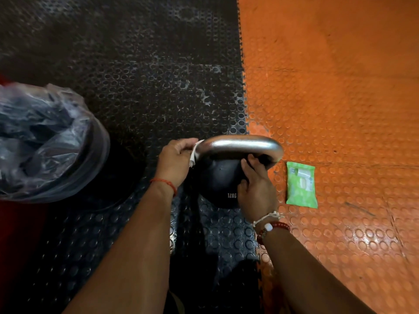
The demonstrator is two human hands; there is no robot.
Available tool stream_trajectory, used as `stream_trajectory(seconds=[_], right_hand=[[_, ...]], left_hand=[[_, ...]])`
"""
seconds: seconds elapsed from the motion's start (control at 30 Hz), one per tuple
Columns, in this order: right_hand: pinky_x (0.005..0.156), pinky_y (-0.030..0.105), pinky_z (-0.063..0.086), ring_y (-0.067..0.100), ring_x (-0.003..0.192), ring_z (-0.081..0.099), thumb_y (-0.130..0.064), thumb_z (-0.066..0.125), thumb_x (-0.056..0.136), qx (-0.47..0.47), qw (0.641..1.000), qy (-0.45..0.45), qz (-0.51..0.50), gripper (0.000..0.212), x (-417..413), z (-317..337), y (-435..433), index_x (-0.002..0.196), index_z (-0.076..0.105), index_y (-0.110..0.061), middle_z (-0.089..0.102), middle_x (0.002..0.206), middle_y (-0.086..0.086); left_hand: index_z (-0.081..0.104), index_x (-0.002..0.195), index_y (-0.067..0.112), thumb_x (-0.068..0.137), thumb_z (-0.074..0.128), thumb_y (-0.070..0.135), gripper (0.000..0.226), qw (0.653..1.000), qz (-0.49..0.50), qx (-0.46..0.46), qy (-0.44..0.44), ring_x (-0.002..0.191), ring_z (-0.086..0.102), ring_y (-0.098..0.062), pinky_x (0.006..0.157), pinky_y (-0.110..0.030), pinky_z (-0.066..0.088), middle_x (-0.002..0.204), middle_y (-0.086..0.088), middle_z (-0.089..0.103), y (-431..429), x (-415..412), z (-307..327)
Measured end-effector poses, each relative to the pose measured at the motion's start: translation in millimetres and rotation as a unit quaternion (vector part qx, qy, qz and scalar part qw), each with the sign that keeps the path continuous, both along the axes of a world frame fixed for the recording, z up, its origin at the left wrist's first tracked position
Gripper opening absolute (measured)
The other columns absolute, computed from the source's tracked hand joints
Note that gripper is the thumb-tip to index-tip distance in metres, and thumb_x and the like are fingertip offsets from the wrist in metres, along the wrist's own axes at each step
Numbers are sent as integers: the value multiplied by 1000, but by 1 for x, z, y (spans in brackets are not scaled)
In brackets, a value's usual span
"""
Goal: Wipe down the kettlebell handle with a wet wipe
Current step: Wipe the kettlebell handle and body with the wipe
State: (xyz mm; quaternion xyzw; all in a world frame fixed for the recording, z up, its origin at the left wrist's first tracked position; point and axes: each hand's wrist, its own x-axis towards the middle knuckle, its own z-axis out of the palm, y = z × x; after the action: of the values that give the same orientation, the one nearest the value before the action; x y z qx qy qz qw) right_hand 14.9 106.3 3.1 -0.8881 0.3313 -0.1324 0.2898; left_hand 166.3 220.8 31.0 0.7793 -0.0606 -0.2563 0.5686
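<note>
Two hands are on the kettlebell, which stands in the lower middle of the frame, where the black mat meets the orange mat. Your left hand pinches the wet wipe around the left end of the handle. Your right hand grips the kettlebell below the right end. Only a small strip of the wet wipe shows on the metal, so it may slip off or miss the underside. If the right hand loosens, the kettlebell could tip toward the pack of wipes.
</note>
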Motion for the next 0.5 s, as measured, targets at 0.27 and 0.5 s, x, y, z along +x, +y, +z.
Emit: stream_trajectory(seconds=[0.27, 0.5], right_hand=[[90, 42, 51, 32, 130, 46, -8, 46, 71, -41, 999, 8, 20, 57, -2, -1, -1, 126, 58, -5, 48, 140, 15], [91, 42, 53, 29, 132, 43, -9, 45, 71, -46, 998, 23, 23, 59, -1, -3, 0, 129, 55, -5, 45, 143, 13]], left_hand=[[77, 96, 20, 86, 60, 8, 23, 998, 10, -37, 39, 98, 69, -22, 86, -31, 55, 106, -8, 72, 2, -3, -3], [74, 109, 15, 90, 52, -3, 34, 991, 101, -40, -80, 100, 60, 1, 95, -12, 45, 108, 7, 63, -6, -33, -4]])
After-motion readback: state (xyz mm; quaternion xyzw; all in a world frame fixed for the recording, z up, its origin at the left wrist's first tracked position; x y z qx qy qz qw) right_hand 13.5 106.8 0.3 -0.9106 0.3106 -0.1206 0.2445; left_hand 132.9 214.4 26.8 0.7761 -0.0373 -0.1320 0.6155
